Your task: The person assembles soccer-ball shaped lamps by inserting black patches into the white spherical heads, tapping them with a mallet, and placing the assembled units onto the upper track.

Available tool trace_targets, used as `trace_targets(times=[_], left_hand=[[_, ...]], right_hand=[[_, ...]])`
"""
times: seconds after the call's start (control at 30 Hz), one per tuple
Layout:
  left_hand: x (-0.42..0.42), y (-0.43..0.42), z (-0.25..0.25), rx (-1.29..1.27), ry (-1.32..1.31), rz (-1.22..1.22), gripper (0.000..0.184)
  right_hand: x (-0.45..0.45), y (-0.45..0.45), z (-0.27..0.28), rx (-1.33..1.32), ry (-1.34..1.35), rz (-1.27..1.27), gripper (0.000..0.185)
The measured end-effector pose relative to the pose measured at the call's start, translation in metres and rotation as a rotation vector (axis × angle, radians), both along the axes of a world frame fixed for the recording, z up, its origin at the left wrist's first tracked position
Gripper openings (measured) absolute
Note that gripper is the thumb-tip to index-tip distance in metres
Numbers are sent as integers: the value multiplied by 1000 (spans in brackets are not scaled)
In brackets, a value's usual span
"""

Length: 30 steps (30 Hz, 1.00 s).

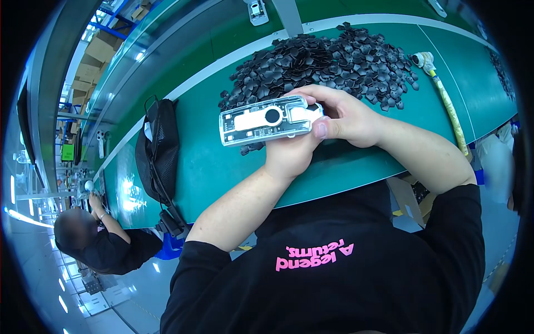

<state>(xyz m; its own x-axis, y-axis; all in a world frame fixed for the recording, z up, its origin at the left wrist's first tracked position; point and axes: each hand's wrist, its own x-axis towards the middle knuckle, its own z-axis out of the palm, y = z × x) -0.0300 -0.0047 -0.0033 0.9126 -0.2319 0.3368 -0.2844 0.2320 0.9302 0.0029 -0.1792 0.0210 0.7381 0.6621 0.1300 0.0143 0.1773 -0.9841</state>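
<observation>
Held just nearside of the pile of black parts (317, 61): one clear device (245, 121). Long axis crosswise, slightly slanted; square end pointing left. Pinched at opposite end by right hand (356, 119); backed underneath by left hand (289, 156), closure hidden. Left of pile: bag (158, 150). Right: yellow-handled tool (446, 100).

The left forearm (236, 209) and right forearm (425, 156), bare below short black sleeves (459, 214), angle inward from the near side to bring the hands together. The left hand (289, 158) sits nearer, its fingers hidden. The right hand (353, 122) pinches, thumb (321, 130) pointing left, forefinger (317, 91) curving along the far side.
</observation>
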Motion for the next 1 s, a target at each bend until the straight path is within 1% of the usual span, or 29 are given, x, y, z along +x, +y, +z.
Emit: trace_targets(times=[0.07,0.17,0.3,0.37,0.5,0.57,0.6,0.63,0.73,0.77,0.87,1.0], left_hand=[[-1,-2,2,-66,128,-43,44],[-3,-6,7,-79,126,-19,42],[-2,-5,5,-89,127,-25,41],[0,-3,2,-94,127,-34,41],[5,1,-6,-195,167,-76,43],[8,3,-6,-185,171,-88,51],[9,4,-7,-179,173,-95,54],[10,5,-8,-178,173,-96,54],[11,6,-8,-264,174,-220,65],[10,6,-8,-262,175,-223,65],[6,4,-5,-254,299,-201,75],[5,0,-1,-256,195,-209,80]], right_hand=[[0,-2,-2,-38,22,-14,101],[3,-3,-9,-124,-156,-39,108],[3,-2,-4,-170,-152,-57,113],[3,-1,-3,-160,-145,-55,112],[4,-1,0,-153,-134,-69,107],[3,-1,2,-170,-138,-97,101],[3,-1,3,-169,-138,-97,101],[3,-2,5,-151,-116,-77,99],[4,-4,7,-113,-73,-40,94],[5,-5,5,-125,-64,-30,92],[6,-8,3,-146,-44,-11,87],[5,-7,7,-121,-97,6,83]])
